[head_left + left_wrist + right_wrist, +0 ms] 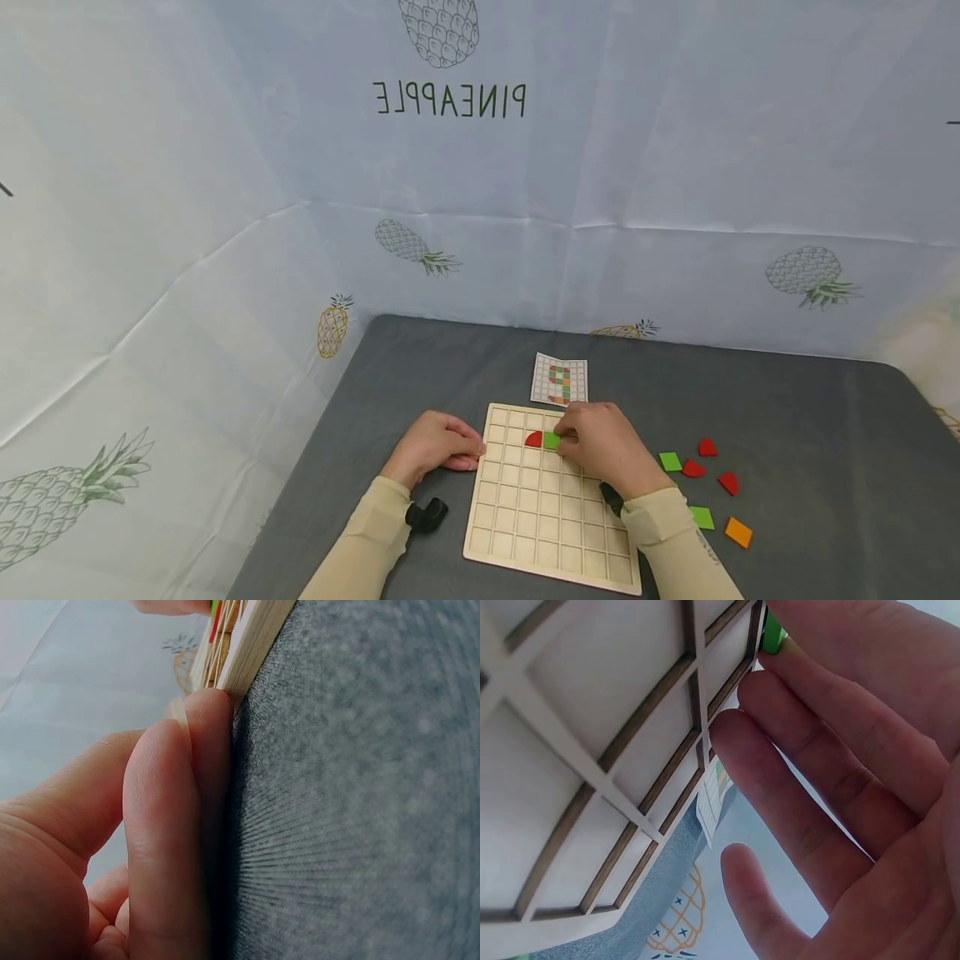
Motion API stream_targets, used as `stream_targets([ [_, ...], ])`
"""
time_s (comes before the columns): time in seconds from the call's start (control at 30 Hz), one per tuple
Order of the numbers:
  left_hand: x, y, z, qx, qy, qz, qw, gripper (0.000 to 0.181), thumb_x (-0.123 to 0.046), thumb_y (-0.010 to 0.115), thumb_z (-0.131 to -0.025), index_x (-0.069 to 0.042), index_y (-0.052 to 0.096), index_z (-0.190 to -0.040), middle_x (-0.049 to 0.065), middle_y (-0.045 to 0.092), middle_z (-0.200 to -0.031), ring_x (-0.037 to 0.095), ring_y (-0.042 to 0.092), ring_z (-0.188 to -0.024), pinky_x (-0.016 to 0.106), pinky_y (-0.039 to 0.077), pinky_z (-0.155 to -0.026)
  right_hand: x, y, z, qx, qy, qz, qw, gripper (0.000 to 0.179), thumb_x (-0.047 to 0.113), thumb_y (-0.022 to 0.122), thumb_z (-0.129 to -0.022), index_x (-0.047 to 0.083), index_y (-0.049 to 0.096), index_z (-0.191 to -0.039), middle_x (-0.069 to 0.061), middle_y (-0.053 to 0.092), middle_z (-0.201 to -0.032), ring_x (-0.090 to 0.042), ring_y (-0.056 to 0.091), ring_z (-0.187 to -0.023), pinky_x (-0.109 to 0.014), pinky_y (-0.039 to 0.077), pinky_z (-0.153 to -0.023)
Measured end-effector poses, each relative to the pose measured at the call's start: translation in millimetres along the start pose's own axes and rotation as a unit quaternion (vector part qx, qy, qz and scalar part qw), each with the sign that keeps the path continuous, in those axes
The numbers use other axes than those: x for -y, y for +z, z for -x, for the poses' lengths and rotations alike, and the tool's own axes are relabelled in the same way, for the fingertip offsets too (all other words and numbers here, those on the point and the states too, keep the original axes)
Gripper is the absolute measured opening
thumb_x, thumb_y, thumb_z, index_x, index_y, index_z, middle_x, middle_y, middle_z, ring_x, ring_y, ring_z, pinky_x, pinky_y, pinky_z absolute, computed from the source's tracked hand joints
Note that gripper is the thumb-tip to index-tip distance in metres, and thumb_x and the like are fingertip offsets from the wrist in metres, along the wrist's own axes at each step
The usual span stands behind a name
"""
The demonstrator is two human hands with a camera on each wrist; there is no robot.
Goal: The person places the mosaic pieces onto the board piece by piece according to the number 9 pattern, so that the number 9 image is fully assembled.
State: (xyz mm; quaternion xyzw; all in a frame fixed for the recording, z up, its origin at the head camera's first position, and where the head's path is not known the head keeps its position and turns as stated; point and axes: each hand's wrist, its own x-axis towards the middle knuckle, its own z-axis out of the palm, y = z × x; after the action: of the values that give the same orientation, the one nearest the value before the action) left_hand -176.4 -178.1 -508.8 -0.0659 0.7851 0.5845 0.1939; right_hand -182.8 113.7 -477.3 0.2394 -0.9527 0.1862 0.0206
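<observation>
A pale wooden grid board (528,500) lies on the dark grey table. In its upper rows, a red quarter-round tile (533,439) sits beside a green square tile (551,441). My right hand (606,443) pinches at the right side of that green tile; the right wrist view shows green (773,634) between thumb and finger, with the other fingers spread over the grid. On the other side, my left hand (441,446) touches the board's left edge with its fingertips. Close up in the left wrist view, a fingertip (210,705) meets the wooden rim.
Beyond the board lies a small pattern card (542,382) with a coloured grid. Right of my right forearm are loose tiles: green squares (670,462), red rounded pieces (707,447) and an orange square (738,532). A pineapple-print curtain (675,167) hangs behind the table.
</observation>
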Motion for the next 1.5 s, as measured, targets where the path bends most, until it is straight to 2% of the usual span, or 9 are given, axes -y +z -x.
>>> stream_targets([
  [0.2, -2.2, 4.3, -0.9, 0.006, 0.001, 0.002, 1.0, 0.017, -0.012, 0.09, -0.087, -0.003, 0.083, -0.098, 0.01, 0.081, -0.085, 0.012, 0.08, -0.072, 0.028, 0.068, -0.067, -4, -2, 3.7, -0.003, 0.008, -0.005, 1.0, 0.015, 0.006, 0.085, -0.087, 0.019, 0.087, -0.093, 0.007, 0.074, -0.088, -0.006, 0.063, -0.075, -0.039, 0.06, -0.084],
  [0.33, -3.5, 7.1, -1.8, 0.011, 0.002, 0.005, 0.9999, 0.016, -0.011, 0.09, -0.087, -0.002, 0.083, -0.098, 0.01, 0.081, -0.085, 0.013, 0.08, -0.072, 0.028, 0.068, -0.068, -5, -2, 6.0, -0.006, 0.015, -0.007, 0.9998, 0.014, 0.007, 0.086, -0.086, 0.018, 0.087, -0.095, 0.005, 0.077, -0.091, -0.009, 0.068, -0.079, -0.044, 0.062, -0.091],
  [0.63, -6.9, 14.3, -4.6, 0.02, 0.002, 0.004, 0.9998, 0.015, -0.01, 0.089, -0.087, -0.002, 0.083, -0.097, 0.01, 0.082, -0.085, 0.012, 0.079, -0.071, 0.027, 0.068, -0.067, -10, -9, 12.4, 0.004, 0.034, -0.018, 0.9993, 0.015, 0.007, 0.086, -0.087, 0.017, 0.087, -0.098, 0.003, 0.078, -0.098, -0.014, 0.072, -0.086, -0.039, 0.063, -0.081],
  [0.87, -6.6, 16.0, -7.3, 0.019, 0.004, -0.001, 0.9998, 0.016, -0.01, 0.089, -0.087, -0.002, 0.083, -0.098, 0.01, 0.082, -0.086, 0.012, 0.079, -0.071, 0.027, 0.068, -0.068, -21, -21, 21.5, 0.02, 0.073, -0.053, 0.9958, 0.019, 0.017, 0.087, -0.09, 0.013, 0.086, -0.108, 0.0, 0.077, -0.109, -0.021, 0.075, -0.098, -0.042, 0.065, -0.086],
  [1.07, -5.3, 12.3, -6.2, 0.017, 0.002, -0.002, 0.9998, 0.017, -0.012, 0.089, -0.088, -0.002, 0.083, -0.1, 0.01, 0.082, -0.087, 0.013, 0.08, -0.072, 0.028, 0.068, -0.07, -48, -36, 39.2, 0.02, 0.111, -0.058, 0.9919, 0.018, 0.02, 0.085, -0.094, 0.012, 0.085, -0.11, -0.001, 0.076, -0.11, -0.023, 0.073, -0.099, -0.045, 0.065, -0.084],
  [1.23, -5.9, 6.6, -4.1, 0.006, -0.008, -0.002, 0.9999, 0.017, -0.013, 0.09, -0.087, -0.002, 0.083, -0.099, 0.009, 0.082, -0.086, 0.013, 0.08, -0.072, 0.029, 0.068, -0.071, -80, -52, 61.5, 0.016, 0.139, -0.05, 0.9889, 0.022, 0.02, 0.086, -0.094, 0.012, 0.084, -0.114, -0.007, 0.076, -0.115, -0.03, 0.074, -0.106, -0.051, 0.065, -0.087],
  [1.4, -5.4, 2.5, -2.5, -0.002, -0.011, -0.014, 0.9998, 0.017, -0.014, 0.09, -0.088, -0.003, 0.084, -0.099, 0.009, 0.082, -0.085, 0.013, 0.079, -0.071, 0.028, 0.068, -0.07, -112, -68, 85.1, 0.011, 0.161, -0.046, 0.9858, 0.027, 0.021, 0.086, -0.093, 0.009, 0.083, -0.117, -0.01, 0.076, -0.114, -0.029, 0.072, -0.098, -0.052, 0.064, -0.082],
  [1.5, -4.4, 1.4, -1.9, -0.003, -0.006, -0.019, 0.9998, 0.018, -0.015, 0.09, -0.088, -0.003, 0.083, -0.1, 0.009, 0.082, -0.086, 0.014, 0.08, -0.071, 0.029, 0.068, -0.07, -123, -71, 95.0, 0.01, 0.172, -0.049, 0.9838, 0.027, 0.022, 0.087, -0.093, 0.008, 0.083, -0.116, -0.01, 0.076, -0.112, -0.028, 0.071, -0.096, -0.052, 0.064, -0.081],
])
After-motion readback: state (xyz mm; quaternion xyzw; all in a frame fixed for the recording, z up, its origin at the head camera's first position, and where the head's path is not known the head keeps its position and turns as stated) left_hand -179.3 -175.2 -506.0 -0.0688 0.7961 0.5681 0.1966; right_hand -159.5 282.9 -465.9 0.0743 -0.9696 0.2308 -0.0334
